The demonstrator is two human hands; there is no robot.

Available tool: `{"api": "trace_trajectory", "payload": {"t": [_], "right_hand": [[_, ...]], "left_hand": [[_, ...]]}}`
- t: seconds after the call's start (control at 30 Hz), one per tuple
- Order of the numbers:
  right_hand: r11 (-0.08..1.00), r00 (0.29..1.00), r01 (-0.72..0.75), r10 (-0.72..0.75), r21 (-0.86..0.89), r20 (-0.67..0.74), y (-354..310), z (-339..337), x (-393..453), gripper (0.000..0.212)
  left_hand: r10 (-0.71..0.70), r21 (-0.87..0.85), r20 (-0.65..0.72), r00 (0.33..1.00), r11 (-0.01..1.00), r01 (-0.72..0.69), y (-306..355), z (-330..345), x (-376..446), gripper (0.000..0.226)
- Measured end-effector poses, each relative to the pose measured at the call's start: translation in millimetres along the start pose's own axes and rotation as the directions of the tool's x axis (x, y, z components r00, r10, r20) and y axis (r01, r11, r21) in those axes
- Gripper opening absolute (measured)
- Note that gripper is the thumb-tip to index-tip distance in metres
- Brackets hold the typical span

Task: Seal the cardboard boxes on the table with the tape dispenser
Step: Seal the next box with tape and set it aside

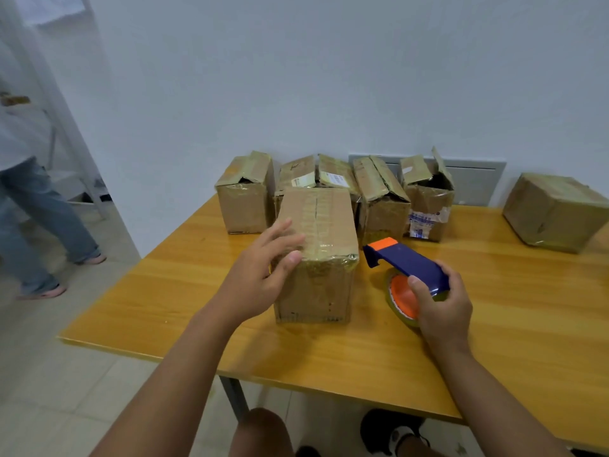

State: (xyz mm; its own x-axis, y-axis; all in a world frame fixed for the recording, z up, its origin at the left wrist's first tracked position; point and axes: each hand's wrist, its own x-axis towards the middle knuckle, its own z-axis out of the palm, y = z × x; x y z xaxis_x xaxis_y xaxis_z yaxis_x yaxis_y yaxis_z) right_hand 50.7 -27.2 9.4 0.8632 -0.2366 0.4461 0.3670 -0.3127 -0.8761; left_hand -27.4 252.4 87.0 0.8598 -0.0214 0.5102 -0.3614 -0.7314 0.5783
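A closed cardboard box (324, 245) with tape along its top stands in the middle of the wooden table (494, 308). My left hand (263, 275) rests against the box's near left top corner, fingers spread, thumb on the front edge. Just right of the box, my right hand (441, 308) grips a blue and orange tape dispenser (407, 262), its tape roll touching the table and its orange tip pointing at the box. Behind stand several more boxes: one at the left (245, 196), two in the middle (384, 199), one with raised flaps (428, 196).
Another closed box (557, 211) sits at the table's far right. A white wall runs right behind the boxes. A person in jeans (39, 209) stands on the tiled floor at the left. My knee and shoe show under the table's front edge (263, 380).
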Motion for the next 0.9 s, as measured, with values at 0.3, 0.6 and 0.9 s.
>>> {"api": "trace_trajectory", "payload": {"t": [0.3,0.6,0.9], "right_hand": [[1.000,1.000,-0.016,0.016,0.008,0.001,3,0,1,0.066],[1.000,1.000,-0.015,0.015,0.016,0.001,1,1,0,0.065],[1.000,1.000,-0.011,0.011,-0.003,-0.012,1,2,1,0.061]], "left_hand": [[-0.157,-0.386,0.009,0.988,0.911,0.148,-10,5,-15,0.045],[-0.103,-0.198,-0.231,0.968,0.979,0.057,-10,14,-11,0.036],[-0.062,-0.214,0.025,0.998,0.975,0.066,-17,-6,-18,0.040]]}}
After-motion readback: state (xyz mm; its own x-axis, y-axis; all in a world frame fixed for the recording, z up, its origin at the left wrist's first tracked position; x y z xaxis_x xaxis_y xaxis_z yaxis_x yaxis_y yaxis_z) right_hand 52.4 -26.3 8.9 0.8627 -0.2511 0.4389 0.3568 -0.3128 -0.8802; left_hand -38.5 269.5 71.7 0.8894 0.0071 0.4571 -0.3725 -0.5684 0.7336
